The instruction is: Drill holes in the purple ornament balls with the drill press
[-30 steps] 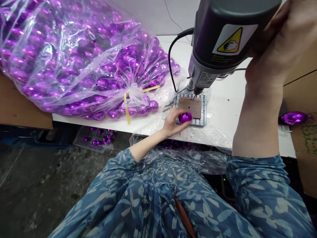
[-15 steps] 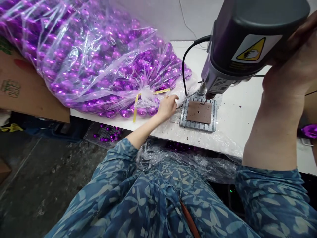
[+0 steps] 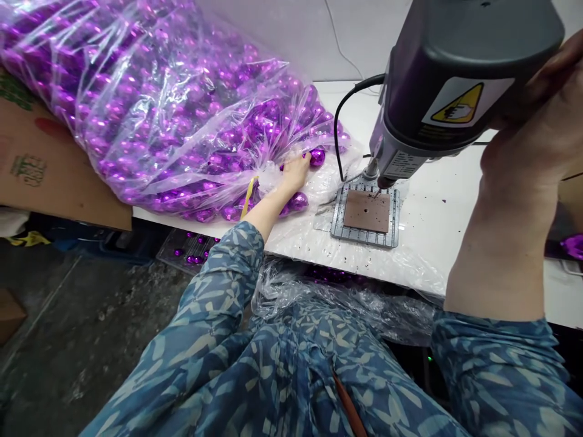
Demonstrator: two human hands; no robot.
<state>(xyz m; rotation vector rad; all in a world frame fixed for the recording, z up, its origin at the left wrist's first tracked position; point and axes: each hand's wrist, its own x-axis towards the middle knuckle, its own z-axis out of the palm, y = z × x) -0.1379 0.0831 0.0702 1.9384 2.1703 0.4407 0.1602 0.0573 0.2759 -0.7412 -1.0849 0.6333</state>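
Observation:
My left hand is at the tied mouth of the clear plastic bag. Its fingers are curled, with a shiny purple ball at the fingertips. Another purple ball lies below the wrist side of that hand. Many more fill the big clear bag, knotted with a yellow tie. My right hand is raised against the far side of the drill press; the motor housing and the picture edge hide its fingers. Under the drill, a brown square board with a small hole lies on the slotted metal base.
Dark shavings dot the white table. Clear plastic film hangs at its front edge above my lap. A cardboard box stands left, and a clear tray with purple pieces sits below the table. A black cable loops beside the drill.
My left hand has moved left and up, from beside the metal base to the bag's mouth, and a purple ball now shows at its fingertips. My right hand stays by the drill press.

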